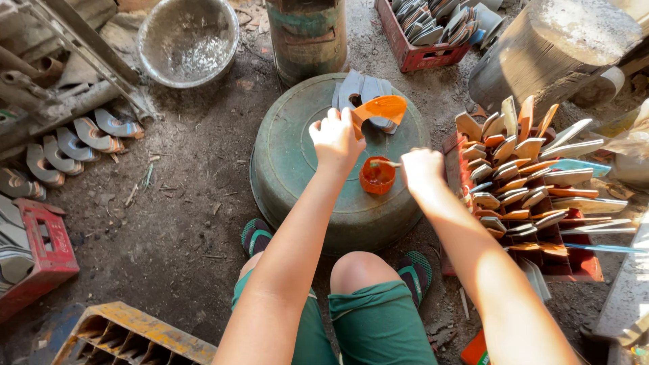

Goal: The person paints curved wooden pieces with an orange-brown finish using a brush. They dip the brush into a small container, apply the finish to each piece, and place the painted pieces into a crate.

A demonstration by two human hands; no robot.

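Upturned green basin [291, 169] serving as bench, red crate [541, 196] of coated pieces alongside. Left hand [334, 138] clamped on orange-smeared sole piece [378, 108]; right hand [420, 169] closed round brush [385, 163] dipping into small glue pot [377, 176]. Risk: drips, pot tipping off curved basin.

An orange-coated sole [380, 108] is held by left hand [334, 138]; brush [385, 163] is held by right hand [420, 169] over glue pot [376, 177] on upturned basin [291, 162].
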